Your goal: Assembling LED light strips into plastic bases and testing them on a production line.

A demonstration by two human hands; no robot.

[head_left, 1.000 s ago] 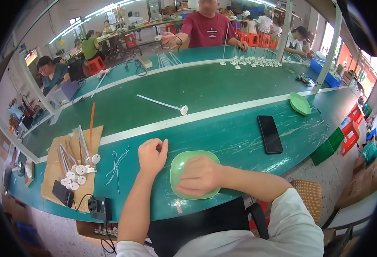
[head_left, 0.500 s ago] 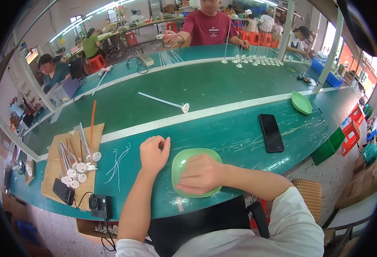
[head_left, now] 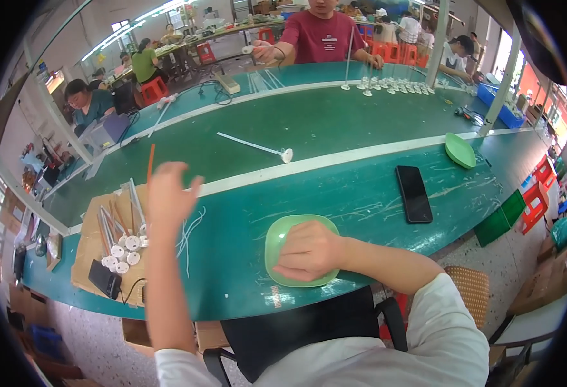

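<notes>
My left hand (head_left: 172, 197) is raised over the near green table beside a piece of cardboard (head_left: 85, 271). It is smeared by motion, but its thumb stands apart from the fingers and nothing shows in it. On the cardboard lie several white round discs (head_left: 132, 243) with long strips attached, some silvery, some orange-brown. My right hand (head_left: 312, 250) is down in a light green square dish (head_left: 290, 222), its fingers curled together. Whatever those fingertips may hold is hidden. Thin white strands (head_left: 190, 235) lie just right of my left forearm.
A black phone (head_left: 413, 195) and a second green dish (head_left: 460, 151) lie to the right. On the middle belt rests a white disc with a strip (head_left: 286, 155). Across from me a person in a red shirt (head_left: 325, 39) holds a corded tool. A black box (head_left: 105, 278) stands at near left.
My left hand has swung left and away from me, toward the cardboard, its forearm now covering the corded black device. My right hand stays in the dish. The whole view has shifted slightly.
</notes>
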